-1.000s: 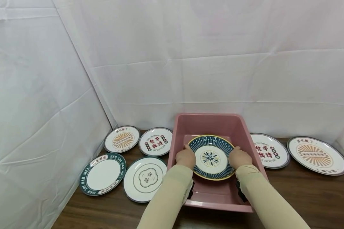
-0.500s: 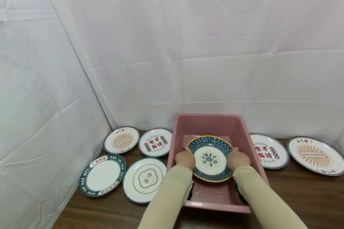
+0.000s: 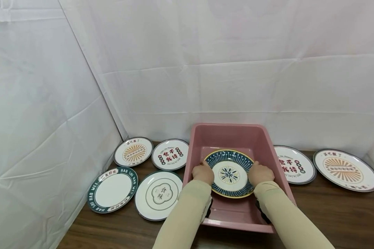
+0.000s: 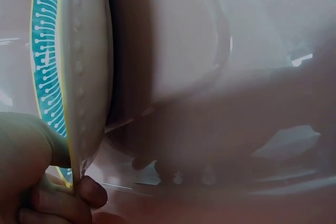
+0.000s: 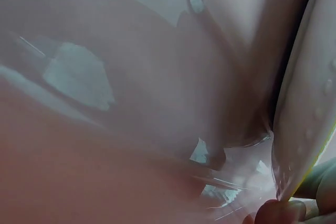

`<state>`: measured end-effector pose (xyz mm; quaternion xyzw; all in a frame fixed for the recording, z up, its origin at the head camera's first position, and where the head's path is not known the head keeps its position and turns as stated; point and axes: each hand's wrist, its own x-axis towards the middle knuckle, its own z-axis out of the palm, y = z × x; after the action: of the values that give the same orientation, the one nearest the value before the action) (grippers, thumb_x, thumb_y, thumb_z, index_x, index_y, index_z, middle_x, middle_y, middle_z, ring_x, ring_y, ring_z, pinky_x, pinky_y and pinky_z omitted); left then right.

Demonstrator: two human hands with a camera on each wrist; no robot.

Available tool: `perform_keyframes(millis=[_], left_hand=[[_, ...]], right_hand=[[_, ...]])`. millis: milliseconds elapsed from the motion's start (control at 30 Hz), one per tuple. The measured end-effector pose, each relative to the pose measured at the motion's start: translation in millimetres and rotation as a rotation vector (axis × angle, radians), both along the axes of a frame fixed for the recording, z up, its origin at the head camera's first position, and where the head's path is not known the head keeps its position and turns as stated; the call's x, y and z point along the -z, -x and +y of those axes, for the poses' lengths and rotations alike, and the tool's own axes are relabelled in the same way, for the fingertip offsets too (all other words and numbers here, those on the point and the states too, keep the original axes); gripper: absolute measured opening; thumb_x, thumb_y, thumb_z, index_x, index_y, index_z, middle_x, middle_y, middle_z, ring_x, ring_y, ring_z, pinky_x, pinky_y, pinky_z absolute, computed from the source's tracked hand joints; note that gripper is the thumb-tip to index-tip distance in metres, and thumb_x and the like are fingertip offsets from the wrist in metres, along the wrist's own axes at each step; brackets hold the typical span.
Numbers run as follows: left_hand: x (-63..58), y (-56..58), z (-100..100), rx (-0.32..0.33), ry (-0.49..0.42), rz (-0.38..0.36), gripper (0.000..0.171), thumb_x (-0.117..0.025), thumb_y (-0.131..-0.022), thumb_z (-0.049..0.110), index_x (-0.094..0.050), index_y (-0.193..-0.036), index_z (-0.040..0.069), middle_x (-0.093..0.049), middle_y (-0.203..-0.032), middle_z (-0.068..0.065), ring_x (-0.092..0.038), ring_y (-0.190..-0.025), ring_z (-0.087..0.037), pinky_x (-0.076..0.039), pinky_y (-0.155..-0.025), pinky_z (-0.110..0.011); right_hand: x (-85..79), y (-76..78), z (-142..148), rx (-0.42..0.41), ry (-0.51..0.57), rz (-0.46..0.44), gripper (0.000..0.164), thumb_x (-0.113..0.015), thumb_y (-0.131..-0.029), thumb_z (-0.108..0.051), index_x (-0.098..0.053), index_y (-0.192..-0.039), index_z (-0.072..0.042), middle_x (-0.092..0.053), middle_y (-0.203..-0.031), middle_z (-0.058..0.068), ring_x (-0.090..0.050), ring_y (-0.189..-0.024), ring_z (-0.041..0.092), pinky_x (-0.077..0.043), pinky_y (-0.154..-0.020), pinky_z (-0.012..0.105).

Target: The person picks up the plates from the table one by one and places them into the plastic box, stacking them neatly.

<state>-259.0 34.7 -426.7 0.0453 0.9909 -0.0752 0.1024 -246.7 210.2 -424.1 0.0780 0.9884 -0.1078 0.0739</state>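
A round plate (image 3: pixel 230 173) with a blue patterned border, yellow rim and flower centre lies face up, roughly level, inside a pink plastic basin (image 3: pixel 227 128). My left hand (image 3: pixel 203 173) pinches its left rim, and in the left wrist view the thumb is over the rim with curled fingers (image 4: pixel 58 203) beneath. On the opposite side, my right hand (image 3: pixel 261 173) grips the rim likewise; the right wrist view shows fingertips (image 5: pixel 278 212) under the edge. Whether the plate's base touches the basin floor I cannot tell.
Left of the basin, several white plates lie on the dark wooden table (image 3: pixel 106 231), among them a green-rimmed plate (image 3: pixel 112 190) and a plate with a grey emblem (image 3: pixel 159 195). Two more, a red-lettered plate (image 3: pixel 294 164) and an orange-sunburst plate (image 3: pixel 346 170), lie right. White cloth (image 3: pixel 237 69) hangs behind.
Held by both hands, the blue-bordered plate has shifted slightly lower in the head view. The basin and other plates stay in place.
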Motion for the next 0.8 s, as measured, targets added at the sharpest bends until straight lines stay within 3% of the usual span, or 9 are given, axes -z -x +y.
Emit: perform_keyframes(millis=[333, 500, 800], left_hand=[[-0.8, 8.7, 5, -0.07, -0.075, 0.026, 0.05, -0.045, -0.097, 0.027, -0.034, -0.138, 0.001, -0.066, -0.083, -0.01, -0.06, -0.061, -0.016, -0.049, -0.053, -0.03], [-2.3, 8.7, 7, -0.068, -0.087, 0.035, 0.05, -0.045, -0.097, 0.027, -0.036, -0.138, 0.0, -0.067, -0.085, -0.011, -0.061, -0.062, -0.017, -0.049, -0.053, -0.03], [-8.2, 13.8, 13, -0.055, -0.154, -0.026, 0.055, -0.048, -0.095, 0.029, -0.036, -0.138, -0.003, -0.067, -0.101, -0.011, -0.063, -0.07, -0.019, -0.05, -0.059, -0.032]], right_hand=[[-3.9, 0.3, 5, -0.013, 0.018, 0.039, 0.03, -0.036, -0.093, -0.003, -0.047, -0.105, 0.022, -0.057, -0.088, 0.032, -0.06, -0.078, 0.04, -0.049, -0.066, 0.051], [-3.5, 3.5, 8, -0.027, 0.007, 0.03, 0.031, -0.034, -0.093, -0.003, -0.046, -0.107, 0.022, -0.057, -0.089, 0.033, -0.06, -0.079, 0.041, -0.049, -0.066, 0.052], [-5.2, 7.9, 20, -0.062, 0.012, 0.027, 0.031, -0.033, -0.093, -0.003, -0.049, -0.106, 0.021, -0.057, -0.093, 0.034, -0.059, -0.084, 0.043, -0.049, -0.067, 0.053]])
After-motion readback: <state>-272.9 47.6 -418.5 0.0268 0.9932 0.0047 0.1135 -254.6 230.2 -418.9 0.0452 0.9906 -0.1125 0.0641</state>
